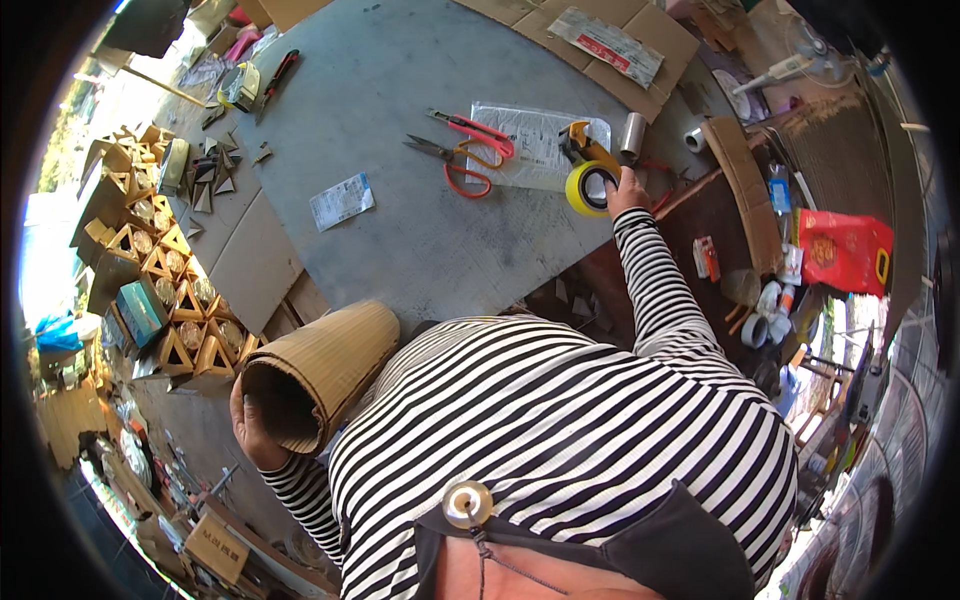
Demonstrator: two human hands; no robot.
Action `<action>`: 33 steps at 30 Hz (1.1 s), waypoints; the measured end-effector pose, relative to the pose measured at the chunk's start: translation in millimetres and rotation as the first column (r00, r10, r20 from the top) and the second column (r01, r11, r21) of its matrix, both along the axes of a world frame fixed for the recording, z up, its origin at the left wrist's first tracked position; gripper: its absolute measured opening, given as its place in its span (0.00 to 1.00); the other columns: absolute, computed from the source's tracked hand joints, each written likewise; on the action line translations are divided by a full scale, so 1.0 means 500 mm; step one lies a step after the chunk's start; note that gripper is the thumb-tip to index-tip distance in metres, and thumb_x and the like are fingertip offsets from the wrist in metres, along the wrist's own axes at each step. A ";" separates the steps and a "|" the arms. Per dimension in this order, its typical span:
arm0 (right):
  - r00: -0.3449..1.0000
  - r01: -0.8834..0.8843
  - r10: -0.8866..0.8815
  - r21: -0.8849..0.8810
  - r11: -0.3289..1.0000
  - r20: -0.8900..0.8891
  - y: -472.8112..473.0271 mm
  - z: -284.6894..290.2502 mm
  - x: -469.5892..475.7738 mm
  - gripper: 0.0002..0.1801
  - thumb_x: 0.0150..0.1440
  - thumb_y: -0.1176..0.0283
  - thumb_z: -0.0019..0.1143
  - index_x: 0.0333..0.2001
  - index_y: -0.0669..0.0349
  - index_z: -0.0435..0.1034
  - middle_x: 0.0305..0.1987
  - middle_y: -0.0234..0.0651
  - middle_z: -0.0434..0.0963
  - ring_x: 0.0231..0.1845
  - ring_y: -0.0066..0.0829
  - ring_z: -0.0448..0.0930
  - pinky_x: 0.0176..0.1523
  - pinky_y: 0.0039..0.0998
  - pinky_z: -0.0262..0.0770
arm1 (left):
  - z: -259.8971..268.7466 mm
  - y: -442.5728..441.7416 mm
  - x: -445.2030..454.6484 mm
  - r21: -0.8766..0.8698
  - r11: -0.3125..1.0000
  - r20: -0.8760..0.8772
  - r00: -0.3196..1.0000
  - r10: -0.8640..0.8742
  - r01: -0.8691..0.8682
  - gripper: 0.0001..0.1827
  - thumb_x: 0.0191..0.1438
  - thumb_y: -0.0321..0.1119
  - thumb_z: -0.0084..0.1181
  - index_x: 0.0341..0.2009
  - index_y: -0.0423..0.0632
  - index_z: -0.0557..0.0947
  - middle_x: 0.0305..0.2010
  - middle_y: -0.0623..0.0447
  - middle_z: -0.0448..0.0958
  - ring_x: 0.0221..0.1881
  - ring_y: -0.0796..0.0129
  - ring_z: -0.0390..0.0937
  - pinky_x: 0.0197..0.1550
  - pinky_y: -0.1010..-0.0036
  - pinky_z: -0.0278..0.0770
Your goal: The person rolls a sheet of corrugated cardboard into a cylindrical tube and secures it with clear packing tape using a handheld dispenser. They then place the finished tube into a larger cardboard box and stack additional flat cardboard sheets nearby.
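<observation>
My left hand (257,427) grips the lower end of a rolled corrugated cardboard tube (337,360), which lies slantwise against my striped shirt. Over the right part of the grey tabletop (420,255), my right hand (628,193) is closed at a yellow roll of tape (581,187) with a yellow and black tape dispenser (577,142). Red-handled scissors (461,169) and a pink utility knife (480,133) lie left of it, partly on a clear plastic sleeve (536,139) with a printed sheet. A small printed label (342,201) rests nearer the table's left side.
Cardboard triangles and clear round pieces (176,281) stand grouped at the left. A black and red utility knife (279,81) and another tape roll (240,86) lie at the upper left. Flattened cardboard (652,45) covers the far right; a red bag (844,251) sits at the right.
</observation>
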State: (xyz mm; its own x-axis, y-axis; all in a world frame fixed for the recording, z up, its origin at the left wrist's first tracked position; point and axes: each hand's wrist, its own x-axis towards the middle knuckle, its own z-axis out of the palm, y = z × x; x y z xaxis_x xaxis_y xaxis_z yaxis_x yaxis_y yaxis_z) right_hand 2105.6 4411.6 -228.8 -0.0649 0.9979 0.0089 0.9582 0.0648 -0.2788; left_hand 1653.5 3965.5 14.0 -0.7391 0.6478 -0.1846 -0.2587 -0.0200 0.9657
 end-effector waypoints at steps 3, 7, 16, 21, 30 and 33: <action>0.966 -0.255 0.256 0.019 0.967 -0.038 0.030 -0.023 0.013 0.26 0.57 0.61 0.63 0.57 0.54 0.65 0.52 0.47 0.78 0.52 0.53 0.79 0.53 0.48 0.76 | 0.009 0.021 0.024 -0.094 0.992 -0.019 0.996 0.081 -0.083 0.21 0.68 0.35 0.46 0.60 0.34 0.72 0.57 0.38 0.77 0.56 0.53 0.77 0.60 0.58 0.77; 0.858 -0.479 0.507 -0.229 0.847 0.079 0.060 0.025 -0.042 0.25 0.55 0.60 0.65 0.54 0.52 0.70 0.54 0.40 0.78 0.57 0.44 0.76 0.60 0.44 0.71 | 0.005 0.019 0.060 -0.091 0.968 0.007 0.972 0.236 -0.234 0.21 0.69 0.36 0.45 0.60 0.35 0.71 0.58 0.38 0.76 0.56 0.51 0.77 0.59 0.57 0.77; 0.714 -0.697 0.699 -0.150 0.702 -0.045 0.093 0.079 -0.461 0.40 0.54 0.54 0.67 0.66 0.51 0.60 0.68 0.44 0.64 0.69 0.42 0.64 0.70 0.45 0.60 | 0.011 0.065 0.109 -0.139 0.931 -0.037 0.941 0.337 -0.338 0.20 0.69 0.36 0.43 0.60 0.36 0.70 0.56 0.37 0.76 0.53 0.50 0.79 0.55 0.57 0.81; 0.625 -0.747 0.780 -0.263 0.610 0.035 0.130 0.036 -0.495 0.41 0.58 0.55 0.62 0.71 0.50 0.54 0.69 0.44 0.61 0.71 0.44 0.61 0.70 0.45 0.59 | 0.011 0.061 0.139 -0.223 0.877 -0.134 0.904 0.405 -0.426 0.23 0.70 0.40 0.42 0.61 0.36 0.69 0.56 0.36 0.76 0.54 0.50 0.79 0.55 0.57 0.81; 0.820 -0.522 0.567 -0.303 0.797 0.079 0.338 -0.037 -0.396 0.28 0.67 0.51 0.41 0.69 0.43 0.58 0.61 0.46 0.70 0.64 0.46 0.70 0.65 0.41 0.69 | -0.016 0.019 0.110 -0.264 0.858 -0.179 0.896 0.406 -0.441 0.25 0.69 0.41 0.45 0.63 0.37 0.68 0.61 0.37 0.73 0.57 0.49 0.76 0.59 0.58 0.76; 0.843 -0.470 0.524 -0.310 0.826 0.120 0.392 0.039 -0.317 0.29 0.60 0.53 0.57 0.63 0.44 0.65 0.60 0.42 0.71 0.62 0.43 0.72 0.65 0.43 0.68 | -0.012 0.007 0.119 -0.296 0.825 -0.178 0.876 0.448 -0.482 0.24 0.70 0.43 0.43 0.63 0.39 0.69 0.60 0.38 0.74 0.57 0.50 0.76 0.58 0.59 0.77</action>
